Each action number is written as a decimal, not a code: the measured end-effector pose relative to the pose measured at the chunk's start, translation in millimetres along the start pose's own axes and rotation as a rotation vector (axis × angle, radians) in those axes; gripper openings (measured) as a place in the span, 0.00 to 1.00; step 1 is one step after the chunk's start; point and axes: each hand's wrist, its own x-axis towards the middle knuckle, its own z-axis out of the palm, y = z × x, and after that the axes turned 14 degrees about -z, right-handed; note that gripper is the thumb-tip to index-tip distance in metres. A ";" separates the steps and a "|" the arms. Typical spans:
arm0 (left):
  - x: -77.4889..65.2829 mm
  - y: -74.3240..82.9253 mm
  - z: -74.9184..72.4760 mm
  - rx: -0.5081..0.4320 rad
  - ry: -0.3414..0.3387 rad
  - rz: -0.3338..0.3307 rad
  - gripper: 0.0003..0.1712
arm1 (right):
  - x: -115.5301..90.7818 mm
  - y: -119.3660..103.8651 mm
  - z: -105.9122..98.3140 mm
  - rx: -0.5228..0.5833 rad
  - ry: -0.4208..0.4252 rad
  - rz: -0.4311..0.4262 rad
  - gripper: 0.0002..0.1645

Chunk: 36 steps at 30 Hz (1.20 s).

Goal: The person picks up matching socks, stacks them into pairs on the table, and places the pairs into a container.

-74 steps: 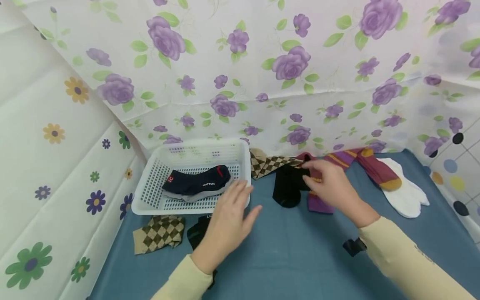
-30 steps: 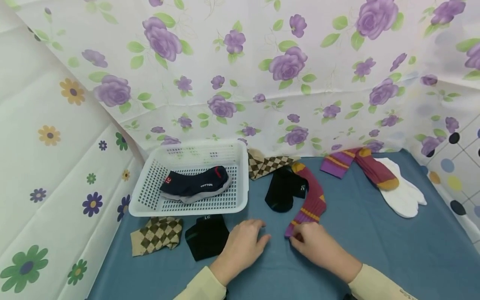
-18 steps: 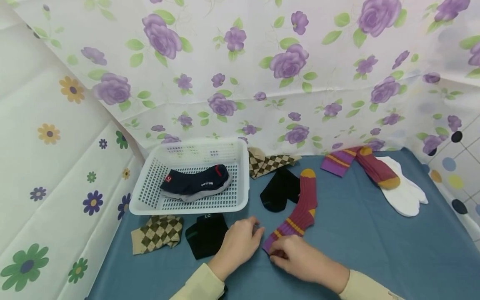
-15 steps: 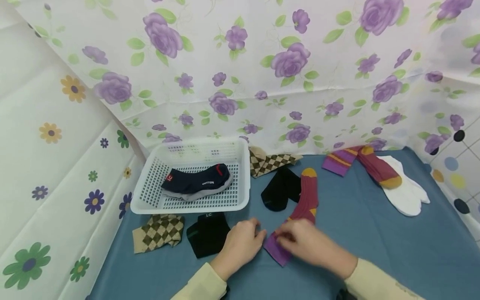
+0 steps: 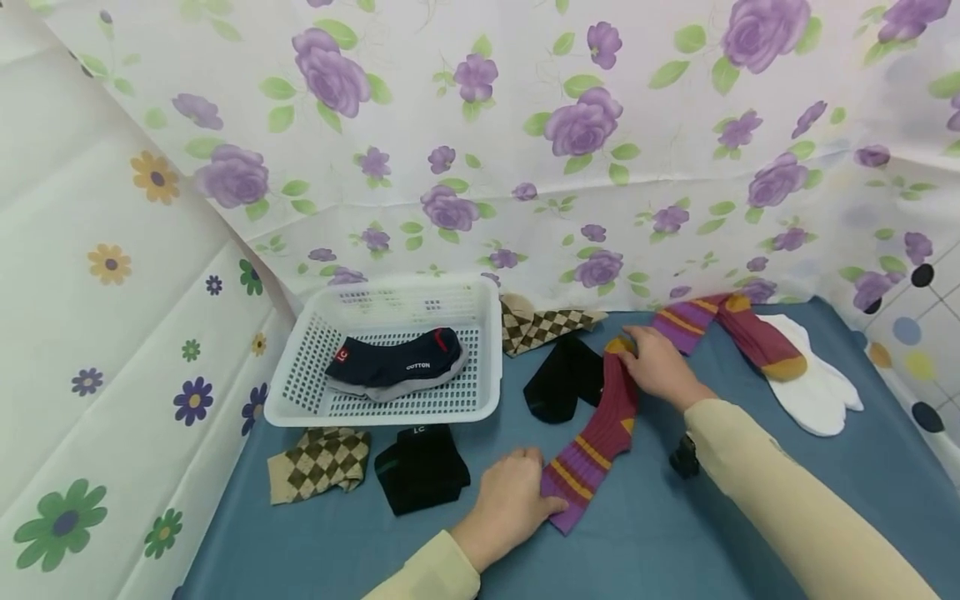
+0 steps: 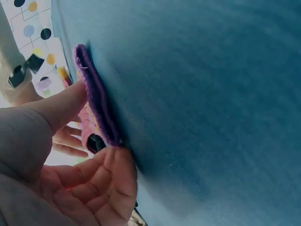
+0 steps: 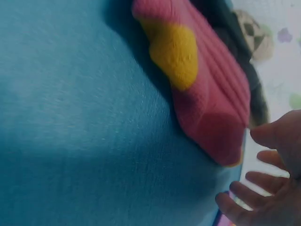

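Sock, maroon and purple [image 5: 598, 437], one: lies bent between the hands. Left hand [image 5: 512, 507]: thumb and fingers touch the cuff [image 5: 567, 496] (whether they pinch it, cannot tell). Right hand [image 5: 663, 368]: fingers spread, at the toe [image 5: 617, 344]. Handling, as judged: anchor the cuff lightly, smooth toeward without stretching, clear of the black sock [image 5: 553, 387] left of the right hand.
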 end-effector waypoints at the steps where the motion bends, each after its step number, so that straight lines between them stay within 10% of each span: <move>1: 0.2 0.5 0.4 -0.010 -0.008 -0.005 0.34 | 2.4 2.1 1.1 0.001 -0.015 -0.013 0.32; 21: -1.0 -34.0 -22.8 -0.190 -0.084 0.063 0.12 | -53.0 29.9 -7.0 -0.068 -0.023 -0.099 0.10; 28: -5.4 -56.7 -44.3 -0.361 -0.026 0.097 0.09 | -92.5 14.5 -30.2 0.198 0.034 -0.028 0.09; 36: -18.7 -65.3 -72.3 -0.619 0.191 0.096 0.07 | -129.5 -15.3 -57.4 0.464 0.224 -0.054 0.12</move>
